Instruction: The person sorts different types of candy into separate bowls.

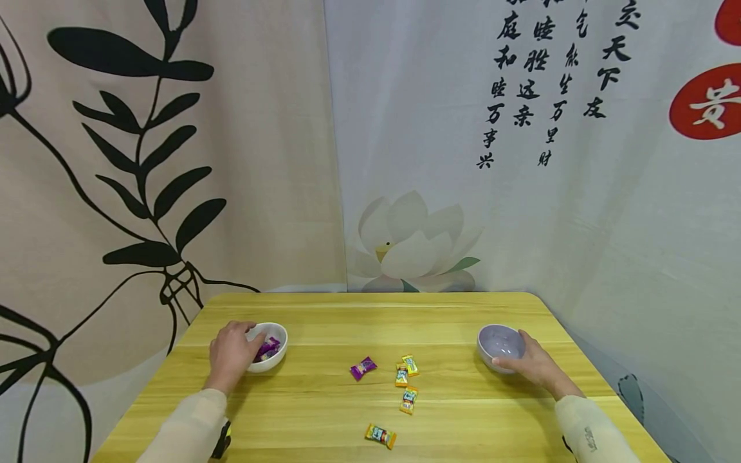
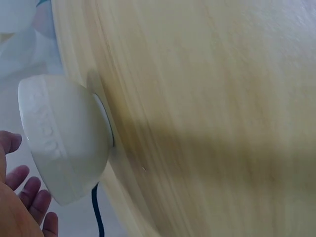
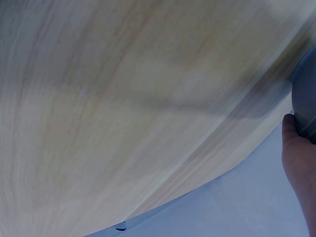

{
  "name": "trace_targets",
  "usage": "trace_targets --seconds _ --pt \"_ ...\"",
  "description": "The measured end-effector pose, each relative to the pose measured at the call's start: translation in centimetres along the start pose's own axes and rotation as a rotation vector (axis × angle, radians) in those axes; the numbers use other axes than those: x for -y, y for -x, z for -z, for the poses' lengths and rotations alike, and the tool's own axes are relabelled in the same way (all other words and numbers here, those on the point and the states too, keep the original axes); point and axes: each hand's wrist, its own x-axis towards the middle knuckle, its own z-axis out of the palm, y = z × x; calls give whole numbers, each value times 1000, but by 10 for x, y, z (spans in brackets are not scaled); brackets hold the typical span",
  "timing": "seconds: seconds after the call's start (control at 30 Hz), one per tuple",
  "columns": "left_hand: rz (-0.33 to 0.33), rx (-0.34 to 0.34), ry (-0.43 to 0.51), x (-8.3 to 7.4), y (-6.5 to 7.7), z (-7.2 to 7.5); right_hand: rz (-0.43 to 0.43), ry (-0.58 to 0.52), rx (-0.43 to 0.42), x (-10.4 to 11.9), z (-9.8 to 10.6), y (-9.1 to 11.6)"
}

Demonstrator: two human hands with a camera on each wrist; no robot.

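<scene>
A white bowl [image 1: 280, 341] with purple-wrapped candies [image 1: 268, 348] inside stands at the table's left. Over its left side is my left hand [image 1: 230, 352], thumb and fingers spread apart at the rim. In the left wrist view, the loosely bent fingers [image 2: 37, 200] show beside the rim and grip nothing. At the right, my right hand [image 1: 535, 368] holds a lavender bowl [image 1: 501, 344] from its outer side, thumb along the near wall and fingers around the far right. No candy shows inside that bowl. The right wrist view shows the thumb [image 3: 290, 129] against the bowl's side.
Between the bowls on the wooden table [image 1: 324, 321] lie a purple-wrapped candy [image 1: 363, 368] and several yellow-wrapped ones, one of them a yellow candy [image 1: 380, 436] nearest the front. A printed curtain [image 1: 278, 161] hangs behind the table's far edge.
</scene>
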Motion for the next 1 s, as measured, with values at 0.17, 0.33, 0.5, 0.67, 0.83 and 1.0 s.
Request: trace_targets --seconds 0.17,0.33,0.5,0.67,0.83,1.0 --pt "-23 3 18 -9 -3 -4 1 -1 4 0 0 0" --pt "-47 19 49 -23 -6 -10 -1 -15 1 -1 -1 1" --pt "-60 65 96 -42 -5 -16 3 -14 -6 -1 -1 0" --pt "-111 58 103 -63 -2 -25 11 -12 -4 1 -1 1" --pt "-158 56 95 -83 2 -39 5 -12 2 0 -1 0" --pt "-193 80 107 -98 10 -56 2 0 7 -1 -1 0"
